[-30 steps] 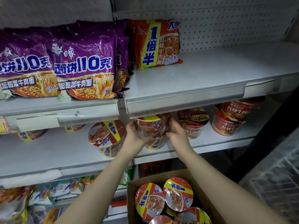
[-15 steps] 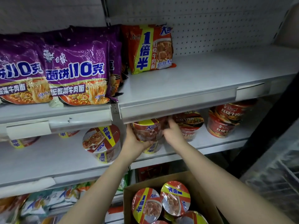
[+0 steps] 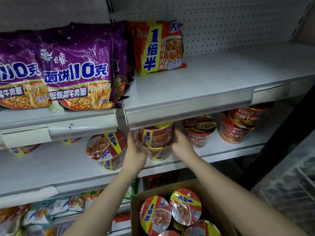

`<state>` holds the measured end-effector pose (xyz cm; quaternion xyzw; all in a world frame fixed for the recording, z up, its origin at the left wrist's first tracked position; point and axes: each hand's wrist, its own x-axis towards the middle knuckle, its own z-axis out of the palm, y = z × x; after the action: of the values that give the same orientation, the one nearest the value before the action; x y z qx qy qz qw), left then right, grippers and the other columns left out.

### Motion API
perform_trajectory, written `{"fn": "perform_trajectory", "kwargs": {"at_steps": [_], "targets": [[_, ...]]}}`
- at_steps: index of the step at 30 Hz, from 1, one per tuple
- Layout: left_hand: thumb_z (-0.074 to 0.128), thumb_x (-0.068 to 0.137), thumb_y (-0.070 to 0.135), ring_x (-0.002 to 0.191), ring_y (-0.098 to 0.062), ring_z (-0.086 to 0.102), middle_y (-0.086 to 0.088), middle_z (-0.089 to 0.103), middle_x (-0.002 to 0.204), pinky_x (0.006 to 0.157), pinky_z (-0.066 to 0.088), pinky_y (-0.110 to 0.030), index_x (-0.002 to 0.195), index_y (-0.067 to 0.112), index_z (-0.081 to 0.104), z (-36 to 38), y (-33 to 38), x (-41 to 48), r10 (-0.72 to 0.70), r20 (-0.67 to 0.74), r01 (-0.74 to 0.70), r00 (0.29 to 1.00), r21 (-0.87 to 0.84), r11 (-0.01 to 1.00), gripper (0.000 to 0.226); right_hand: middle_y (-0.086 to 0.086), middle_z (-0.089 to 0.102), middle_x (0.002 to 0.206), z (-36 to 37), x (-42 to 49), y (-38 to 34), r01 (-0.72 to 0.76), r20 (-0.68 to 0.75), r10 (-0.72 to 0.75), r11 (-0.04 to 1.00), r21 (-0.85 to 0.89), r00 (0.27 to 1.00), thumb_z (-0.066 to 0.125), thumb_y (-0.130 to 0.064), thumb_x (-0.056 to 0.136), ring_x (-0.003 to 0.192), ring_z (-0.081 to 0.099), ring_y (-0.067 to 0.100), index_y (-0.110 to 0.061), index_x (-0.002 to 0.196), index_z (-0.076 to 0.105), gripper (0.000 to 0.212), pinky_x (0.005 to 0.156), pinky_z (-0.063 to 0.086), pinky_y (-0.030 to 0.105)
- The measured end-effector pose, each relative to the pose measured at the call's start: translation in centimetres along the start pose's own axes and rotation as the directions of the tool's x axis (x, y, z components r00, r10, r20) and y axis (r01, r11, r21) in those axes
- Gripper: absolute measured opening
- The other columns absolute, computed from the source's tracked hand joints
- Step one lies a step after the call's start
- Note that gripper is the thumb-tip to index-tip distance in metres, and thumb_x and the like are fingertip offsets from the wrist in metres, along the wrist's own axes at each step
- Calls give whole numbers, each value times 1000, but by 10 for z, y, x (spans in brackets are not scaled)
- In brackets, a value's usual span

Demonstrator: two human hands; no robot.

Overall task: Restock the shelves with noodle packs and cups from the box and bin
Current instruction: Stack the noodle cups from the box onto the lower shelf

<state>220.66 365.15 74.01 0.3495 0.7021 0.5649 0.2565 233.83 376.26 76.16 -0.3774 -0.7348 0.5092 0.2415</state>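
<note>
At nine o'clock on the upper shelf [image 3: 213,86] stand the purple packs [image 3: 75,72], upright and facing you, with a red pack [image 3: 158,48] leaning beside them at about eleven. Below, on the middle shelf [image 3: 51,164], a tilted cup [image 3: 105,149] sits just left of your hands.

Your left hand [image 3: 134,155] curls round the left wall of the cup stack [image 3: 156,140]; your right hand [image 3: 182,145] presses its right wall, fingers wrapped toward the back. Between them you hold two cups, one on the other, lid up, long axis vertical, labels toward you. The stack lies at twelve o'clock from both hands, its top just under the upper shelf's front lip. I cannot tell whether the lower cup already touches the shelf.

My guess is that the stack goes straight back toward twelve, kept upright so it clears that lip. To its right stand dark red cups [image 3: 199,132], close by, then more red cups [image 3: 242,125] at two o'clock. The box [image 3: 136,210] at six holds more cups [image 3: 170,212], lids up, nearer your right arm.
</note>
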Motion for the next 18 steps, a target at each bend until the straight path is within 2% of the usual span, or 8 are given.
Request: {"fn": "perform_trajectory", "kwargs": {"at_steps": [3, 5, 7, 8, 10, 12, 16, 18], "targets": [[57, 91, -9, 122, 5, 40, 17, 45, 130, 88, 36, -1, 152, 19, 20, -3, 4, 12, 21, -5, -21, 1000, 21, 1000, 77, 2, 56, 132, -4, -5, 1, -13, -100, 6, 998, -61, 995, 55, -13, 96, 125, 51, 20, -19, 136, 46, 41, 96, 40, 29], [63, 87, -8, 125, 0, 43, 20, 48, 124, 91, 39, -5, 148, 19, 27, -4, 7, 22, 16, 22, -17, 1000, 49, 999, 76, -3, 51, 135, 2, -17, 3, -15, -115, 15, 1000, -1, 993, 57, -6, 93, 128, 48, 14, -20, 142, 41, 53, 101, 40, 26], [67, 85, -1, 128, -10, 50, 15, 54, 127, 101, 43, -23, 146, 22, 32, 0, 5, 24, 13, 40, -16, 999, 82, 997, 73, -13, 43, 132, 9, -28, 1, -6, -36, 8, 999, 49, 999, 57, 3, 91, 125, 40, 2, -21, 148, 32, 67, 100, 34, 16], [68, 86, 2, 124, -6, 53, 15, 55, 127, 101, 43, -24, 146, 25, 32, 4, 4, 21, 20, 37, -23, 999, 88, 996, 74, -15, 41, 129, 10, -28, 0, -2, -15, 3, 998, 56, 1000, 58, 3, 90, 122, 38, -1, -21, 149, 30, 69, 97, 32, 14], [66, 85, 0, 110, 18, 50, 23, 52, 123, 91, 40, -6, 145, 31, 27, 13, 4, 9, 42, 22, -44, 999, 74, 996, 77, -16, 41, 126, 7, -17, 0, 29, -29, -28, 999, 19, 999, 61, -4, 91, 119, 37, -1, -23, 148, 31, 67, 97, 32, 19], [61, 84, -7, 106, 28, 43, 25, 48, 125, 87, 35, 4, 141, 38, 22, 18, 5, -4, 81, 20, -82, 997, 60, 995, 82, -14, 43, 129, 1, -5, -1, 40, -40, -41, 999, -35, 998, 59, -10, 94, 119, 38, 2, -25, 146, 34, 61, 99, 31, 23], [61, 84, -10, 103, 25, 46, 31, 46, 118, 83, 38, 4, 135, 38, 27, 14, 11, -5, 70, -30, -68, 997, 53, 996, 78, -2, 50, 136, -5, 10, 3, 23, -47, -29, 992, -126, 998, 55, -7, 93, 126, 45, 14, -25, 143, 37, 56, 103, 35, 28], [63, 84, -10, 104, 20, 49, 32, 45, 114, 77, 36, 7, 133, 33, 32, 11, 12, 4, 67, -28, -65, 997, 62, 996, 72, -6, 53, 132, 2, 8, 10, -3, -126, -11, 994, -110, 992, 59, -22, 91, 121, 50, 13, -28, 135, 43, 47, 104, 41, 33]]}}
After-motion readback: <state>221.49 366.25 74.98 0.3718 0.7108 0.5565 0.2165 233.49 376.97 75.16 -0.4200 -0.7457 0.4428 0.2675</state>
